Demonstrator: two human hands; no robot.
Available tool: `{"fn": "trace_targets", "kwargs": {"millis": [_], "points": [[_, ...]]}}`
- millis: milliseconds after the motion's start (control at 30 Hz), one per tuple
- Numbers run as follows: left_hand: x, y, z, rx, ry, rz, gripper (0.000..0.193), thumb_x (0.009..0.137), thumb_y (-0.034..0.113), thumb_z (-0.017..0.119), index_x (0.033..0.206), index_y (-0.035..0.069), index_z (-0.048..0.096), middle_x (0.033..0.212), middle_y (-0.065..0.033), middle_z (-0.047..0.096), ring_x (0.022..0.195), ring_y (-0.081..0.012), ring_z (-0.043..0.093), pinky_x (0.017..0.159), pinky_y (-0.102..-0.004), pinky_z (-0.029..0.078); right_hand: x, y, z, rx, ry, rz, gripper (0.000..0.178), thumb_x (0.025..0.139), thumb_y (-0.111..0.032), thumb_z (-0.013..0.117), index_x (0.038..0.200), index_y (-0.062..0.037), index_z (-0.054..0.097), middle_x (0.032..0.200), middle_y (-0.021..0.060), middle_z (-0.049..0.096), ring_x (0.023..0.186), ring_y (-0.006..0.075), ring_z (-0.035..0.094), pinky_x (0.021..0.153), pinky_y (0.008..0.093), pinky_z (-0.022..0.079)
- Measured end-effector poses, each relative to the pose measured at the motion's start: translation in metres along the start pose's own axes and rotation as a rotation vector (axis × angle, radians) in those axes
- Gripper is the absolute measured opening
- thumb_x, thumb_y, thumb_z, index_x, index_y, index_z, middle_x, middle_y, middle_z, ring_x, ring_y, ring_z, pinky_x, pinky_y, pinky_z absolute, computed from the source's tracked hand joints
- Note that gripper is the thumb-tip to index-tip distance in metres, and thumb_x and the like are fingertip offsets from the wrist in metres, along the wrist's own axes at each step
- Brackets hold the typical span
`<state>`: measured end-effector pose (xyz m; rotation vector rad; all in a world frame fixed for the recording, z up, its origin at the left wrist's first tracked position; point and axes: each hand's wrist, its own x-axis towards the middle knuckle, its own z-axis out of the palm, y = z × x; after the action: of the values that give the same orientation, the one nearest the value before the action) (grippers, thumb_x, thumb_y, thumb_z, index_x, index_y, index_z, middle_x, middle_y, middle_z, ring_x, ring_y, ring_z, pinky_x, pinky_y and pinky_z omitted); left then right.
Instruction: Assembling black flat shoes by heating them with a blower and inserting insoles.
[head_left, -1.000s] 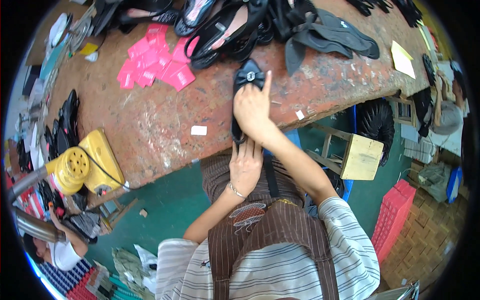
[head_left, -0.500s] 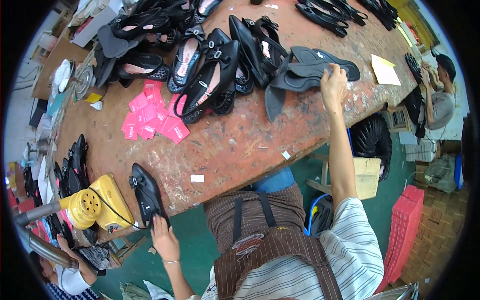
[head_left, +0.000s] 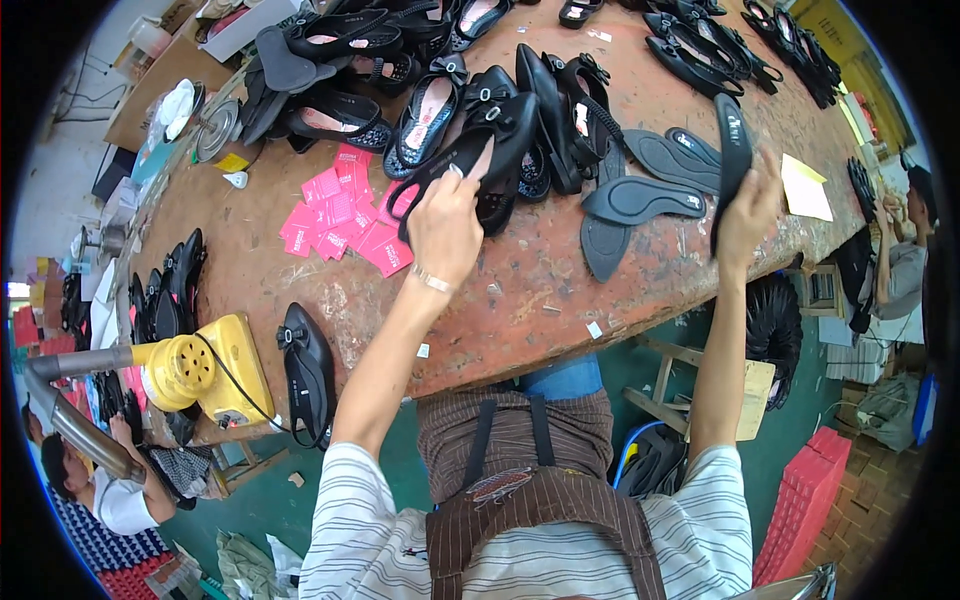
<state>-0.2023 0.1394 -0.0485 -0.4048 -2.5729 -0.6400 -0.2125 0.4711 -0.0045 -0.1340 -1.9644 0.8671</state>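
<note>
My right hand grips a dark shoe insole, raised on edge over the table's right part. Beside it lie more dark insoles, including a padded insole with a raised rim. My left hand is closed at the opening of a black pointed flat shoe on the shoe pile, its fingertips partly hidden. A bow with a shiny buckle decorates that shoe. By the table's near left edge rests a single black bow shoe, apart from both hands.
Pink cards lie spread left of the shoe pile. A yellow lamp-like machine with a cord stands at the near left. Yellow paper lies at the right, and a wooden stool stands below the table. Other people sit at both sides.
My left hand has left the single shoe at the near left and reached the shoe pile. My right hand has lifted an insole from the stack, leaving others spread apart.
</note>
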Motion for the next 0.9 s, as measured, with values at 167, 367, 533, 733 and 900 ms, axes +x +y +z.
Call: {"fn": "trace_targets", "kwargs": {"millis": [167, 367, 533, 733, 900], "points": [[-0.081, 0.044, -0.090, -0.174, -0.369, -0.012, 0.019, 0.071, -0.004, 0.060, 0.088, 0.001, 0.067, 0.081, -0.0122, 0.054, 0.078, -0.0296, 0.059, 0.069, -0.0404, 0.050, -0.054, -0.039, -0.050, 0.860, -0.611, 0.631, 0.049, 0.097, -0.038, 0.055, 0.126, 0.0012, 0.059, 0.104, 0.0058, 0.059, 0.086, 0.0092, 0.054, 0.079, 0.0224, 0.042], [-0.186, 0.034, -0.075, -0.120, -0.223, -0.106, 0.025, 0.074, -0.002, 0.070, 0.099, 0.001, 0.071, 0.089, -0.0109, 0.061, 0.083, -0.0277, 0.058, 0.074, -0.0379, 0.049, -0.127, -0.116, -0.025, 0.365, -1.195, 0.051, 0.050, 0.085, -0.013, 0.058, 0.132, 0.0050, 0.052, 0.102, 0.0160, 0.057, 0.093, 0.0282, 0.055, 0.088, 0.0362, 0.043], [-0.216, 0.008, -0.093, -0.042, 0.177, -0.579, 0.032, 0.092, 0.001, 0.058, 0.123, 0.000, 0.063, 0.099, -0.0125, 0.058, 0.076, -0.0202, 0.060, 0.066, -0.0313, 0.052, -0.189, -0.141, -0.006, 0.186, -1.294, -0.452, 0.052, 0.077, -0.017, 0.070, 0.126, -0.0035, 0.059, 0.117, 0.0108, 0.057, 0.099, 0.0265, 0.052, 0.089, 0.0395, 0.040], [-0.237, -0.022, -0.074, -0.602, 0.029, -0.859, 0.033, 0.094, 0.002, 0.058, 0.128, 0.000, 0.059, 0.098, -0.0026, 0.046, 0.067, -0.0058, 0.056, 0.058, -0.0205, 0.053, -0.239, -0.160, 0.024, 0.398, -1.190, -0.346, 0.029, 0.070, -0.005, 0.071, 0.098, -0.0071, 0.074, 0.110, 0.0103, 0.063, 0.100, 0.0259, 0.058, 0.090, 0.0408, 0.043], [-0.231, -0.021, -0.069, -0.677, 0.070, -0.916, 0.037, 0.085, 0.000, 0.071, 0.120, -0.002, 0.062, 0.098, -0.0021, 0.047, 0.065, -0.0041, 0.054, 0.058, -0.0180, 0.049, -0.252, -0.162, 0.036, 0.435, -1.286, -0.216, 0.029, 0.068, 0.001, 0.070, 0.096, -0.0039, 0.074, 0.108, 0.0112, 0.064, 0.099, 0.0270, 0.059, 0.089, 0.0385, 0.045]]}}
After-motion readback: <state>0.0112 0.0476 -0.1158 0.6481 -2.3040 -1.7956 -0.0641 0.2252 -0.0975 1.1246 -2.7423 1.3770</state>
